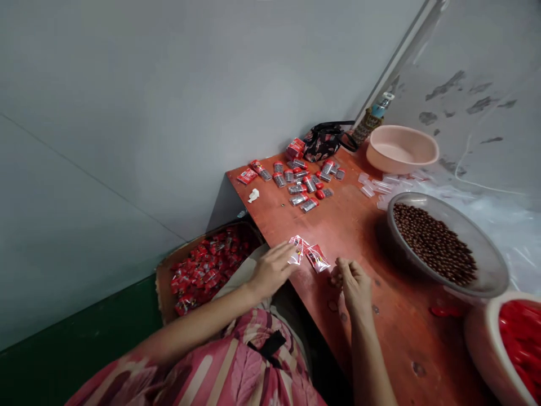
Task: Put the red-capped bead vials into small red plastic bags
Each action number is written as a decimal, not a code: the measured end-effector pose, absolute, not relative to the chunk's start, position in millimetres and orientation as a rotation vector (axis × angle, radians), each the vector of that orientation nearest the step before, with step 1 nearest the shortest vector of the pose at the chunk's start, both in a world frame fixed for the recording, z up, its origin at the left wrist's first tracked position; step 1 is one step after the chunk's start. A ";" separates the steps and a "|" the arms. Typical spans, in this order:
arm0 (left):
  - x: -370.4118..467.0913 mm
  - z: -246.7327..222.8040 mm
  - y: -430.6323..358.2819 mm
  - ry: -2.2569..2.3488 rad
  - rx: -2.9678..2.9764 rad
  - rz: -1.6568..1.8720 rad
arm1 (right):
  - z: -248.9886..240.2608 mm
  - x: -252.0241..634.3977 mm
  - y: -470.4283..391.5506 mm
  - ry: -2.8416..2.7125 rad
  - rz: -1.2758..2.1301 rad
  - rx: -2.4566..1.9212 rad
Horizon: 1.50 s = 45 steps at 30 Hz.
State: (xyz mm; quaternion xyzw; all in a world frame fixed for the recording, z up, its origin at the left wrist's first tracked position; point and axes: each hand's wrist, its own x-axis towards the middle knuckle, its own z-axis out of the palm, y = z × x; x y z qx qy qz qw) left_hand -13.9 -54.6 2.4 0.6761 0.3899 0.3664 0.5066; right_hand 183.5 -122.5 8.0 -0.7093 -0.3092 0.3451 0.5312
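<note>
My left hand (273, 272) reaches over the table's near edge with its fingers stretched out, the tips against a clear and red wrapper (297, 251). Just right of that wrapper, a second red and clear packet (317, 259) lies on the table. My right hand (355, 285) is close by on the right, its fingers curled and thumb and forefinger together; whatever may be in them is hidden. Farther back lie several small clear tubes with red caps and dark contents (310, 204), some on their sides.
Right of my hands stands a grey bowl (492, 265) of dark brown balls, with a tub (477, 332) of red pieces nearer. Behind are empty clear tubes (382, 186), a pink basin (401, 163), a bottle (372, 118) and a floral bag (323, 144). A box (165, 287) of red packets stands below left.
</note>
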 end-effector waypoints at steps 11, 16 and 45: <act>58.5 -35.7 -48.1 0.881 2.323 0.645 | -3.1 194.6 -128.4 -0.909 0.782 -1.815; 55.8 -30.2 -47.9 0.790 2.161 0.691 | -6.5 198.1 -117.8 -0.948 0.632 -1.902; 6.2 -3.6 2.3 0.941 0.487 0.860 | 3.8 269.7 103.6 -1.774 0.348 -2.079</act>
